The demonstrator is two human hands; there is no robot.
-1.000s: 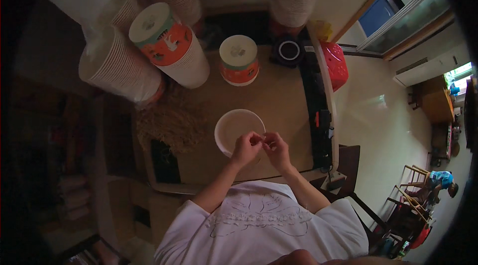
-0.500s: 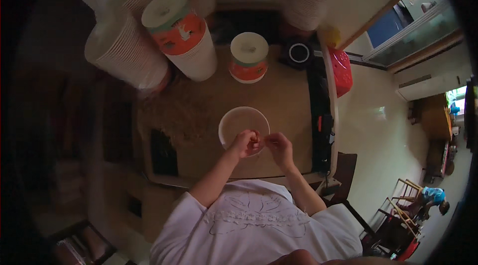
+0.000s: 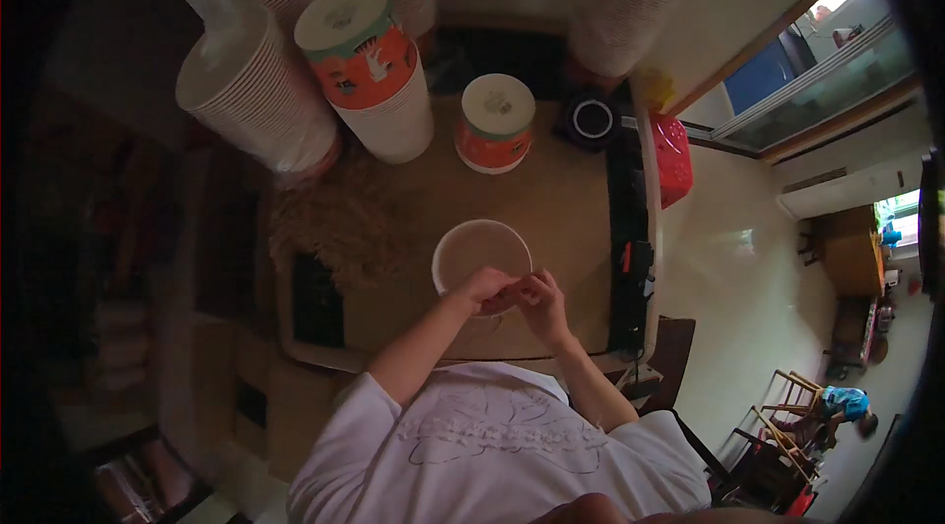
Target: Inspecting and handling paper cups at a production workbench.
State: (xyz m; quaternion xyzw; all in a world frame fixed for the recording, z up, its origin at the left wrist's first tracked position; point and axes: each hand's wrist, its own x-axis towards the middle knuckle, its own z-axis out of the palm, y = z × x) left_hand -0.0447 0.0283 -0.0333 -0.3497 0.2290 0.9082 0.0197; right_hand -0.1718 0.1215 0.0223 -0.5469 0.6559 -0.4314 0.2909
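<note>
A white round paper tub (image 3: pixel 480 246) stands on the brown table top in front of me, its open side up. My left hand (image 3: pixel 482 295) is over its near rim, fingers curled in. My right hand (image 3: pixel 540 299) meets it at the tub's right side, with thumb and fingertips pinched together. Whatever lies between the fingers is too small to make out. Left of the tub spreads a loose heap of light-brown strands (image 3: pixel 340 224). Beyond it an orange and green printed paper tub (image 3: pixel 495 125) rests upside down.
Tall stacks of nested white tubs (image 3: pixel 261 96) crowd the back left, one topped by an orange printed tub (image 3: pixel 359 57). Another stack (image 3: pixel 628 12) stands at the back right, near a dark round device (image 3: pixel 591 121). A red basket (image 3: pixel 671 160) flanks the table. A person (image 3: pixel 845 404) sits far right.
My hands have come closer together at the tub's rim; the right one has turned inward over the left fingertips. The view has shifted slightly.
</note>
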